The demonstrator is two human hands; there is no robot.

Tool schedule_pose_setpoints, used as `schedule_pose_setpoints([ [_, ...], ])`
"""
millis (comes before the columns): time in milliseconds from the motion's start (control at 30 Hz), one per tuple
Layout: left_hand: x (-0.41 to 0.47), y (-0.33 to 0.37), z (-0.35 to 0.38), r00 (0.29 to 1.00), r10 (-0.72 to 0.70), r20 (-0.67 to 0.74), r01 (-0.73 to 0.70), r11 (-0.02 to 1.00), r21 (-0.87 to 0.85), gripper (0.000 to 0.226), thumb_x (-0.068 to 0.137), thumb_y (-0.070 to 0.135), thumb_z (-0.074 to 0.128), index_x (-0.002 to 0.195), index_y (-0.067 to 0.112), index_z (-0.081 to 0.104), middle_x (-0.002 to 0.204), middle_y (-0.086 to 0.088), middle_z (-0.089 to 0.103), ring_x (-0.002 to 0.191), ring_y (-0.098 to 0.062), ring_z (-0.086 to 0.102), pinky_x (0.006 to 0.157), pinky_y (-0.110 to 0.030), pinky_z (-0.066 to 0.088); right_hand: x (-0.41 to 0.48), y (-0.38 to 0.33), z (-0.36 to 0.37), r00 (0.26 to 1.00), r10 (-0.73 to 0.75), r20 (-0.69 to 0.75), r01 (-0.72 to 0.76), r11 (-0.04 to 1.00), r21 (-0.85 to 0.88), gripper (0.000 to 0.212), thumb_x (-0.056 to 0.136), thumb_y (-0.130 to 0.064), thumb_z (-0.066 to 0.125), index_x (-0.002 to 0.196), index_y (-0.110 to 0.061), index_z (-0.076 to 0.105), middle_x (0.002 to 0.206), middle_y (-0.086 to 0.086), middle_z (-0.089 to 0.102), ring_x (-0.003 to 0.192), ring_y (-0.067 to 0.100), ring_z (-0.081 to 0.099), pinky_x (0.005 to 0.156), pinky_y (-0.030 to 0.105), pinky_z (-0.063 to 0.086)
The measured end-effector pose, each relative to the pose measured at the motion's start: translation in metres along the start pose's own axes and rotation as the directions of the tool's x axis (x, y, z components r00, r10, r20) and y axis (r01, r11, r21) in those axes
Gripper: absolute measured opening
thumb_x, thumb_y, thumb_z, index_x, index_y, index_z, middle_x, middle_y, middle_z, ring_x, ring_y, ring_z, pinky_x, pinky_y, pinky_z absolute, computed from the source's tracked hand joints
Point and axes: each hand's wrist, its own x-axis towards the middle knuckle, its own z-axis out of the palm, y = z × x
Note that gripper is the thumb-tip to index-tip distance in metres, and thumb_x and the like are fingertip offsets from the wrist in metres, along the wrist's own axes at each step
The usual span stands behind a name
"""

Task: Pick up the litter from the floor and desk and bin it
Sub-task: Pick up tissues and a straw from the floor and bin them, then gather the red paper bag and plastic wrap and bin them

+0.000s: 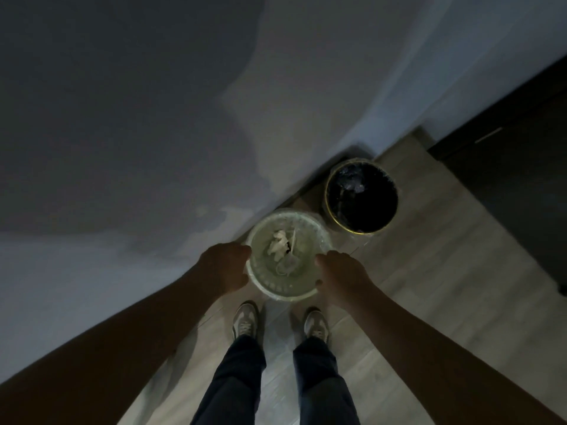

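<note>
Litter: crumpled paper [278,245] and a thin stick [293,242] lay inside the pale bin [285,289]; the stick's long axis ran near to far, tipped slightly right at the far end.
Left hand [225,268]: fingers curled over the bin's left rim, holding it; litter lay to its right.
Right hand [345,274]: curled on the right rim, holding it; litter lay to its left.
Around: black bin [362,196] stood just beyond on the right, a wall [153,148] on the left, a dark cabinet [521,164] far right, shoes [245,322] near.
</note>
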Motion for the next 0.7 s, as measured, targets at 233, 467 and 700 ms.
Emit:
schedule_pose_setpoints([
  [233, -0.109, 0.029, -0.057, 0.970, -0.042, -0.240, 0.012, 0.992, -0.127, 0.045, 0.076, 0.041, 0.051, 0.116, 0.019, 0.056, 0.096, -0.007, 0.063, 0.084, -0.020, 0.067, 0.070, -0.028, 0.057, -0.076, -0.009, -0.097, 0.986, -0.155, -0.065, 0.153, 0.988, -0.037, 0.039, 0.087, -0.034, 0.060, 0.120, -0.015, 0.053, 0.120, 0.007, 0.057, 0.113, 0.026, 0.056, 0.089, 0.033, 0.045],
  [467, -0.218, 0.087, -0.062, 0.903, -0.397, -0.165, 0.328, 0.884, -0.333, 0.048, 0.088, 0.037, 0.057, 0.131, 0.020, 0.046, 0.126, -0.006, 0.054, 0.116, -0.024, 0.053, 0.092, -0.028, 0.041, -0.147, -0.043, -0.170, 0.893, -0.448, 0.023, 0.438, 0.858, -0.268, 0.042, 0.088, -0.031, 0.059, 0.127, -0.016, 0.052, 0.128, 0.008, 0.057, 0.119, 0.027, 0.053, 0.096, 0.034, 0.042],
  [700, -0.342, 0.113, -0.018, 0.689, -0.702, -0.183, 0.499, 0.641, -0.583, 0.042, 0.085, 0.036, 0.058, 0.123, 0.018, 0.054, 0.120, -0.006, 0.058, 0.108, -0.025, 0.057, 0.087, -0.033, 0.048, -0.209, -0.138, -0.191, 0.729, -0.668, 0.147, 0.666, 0.644, -0.378, 0.037, 0.088, -0.025, 0.056, 0.125, -0.018, 0.053, 0.119, 0.005, 0.055, 0.104, 0.025, 0.056, 0.081, 0.032, 0.044],
])
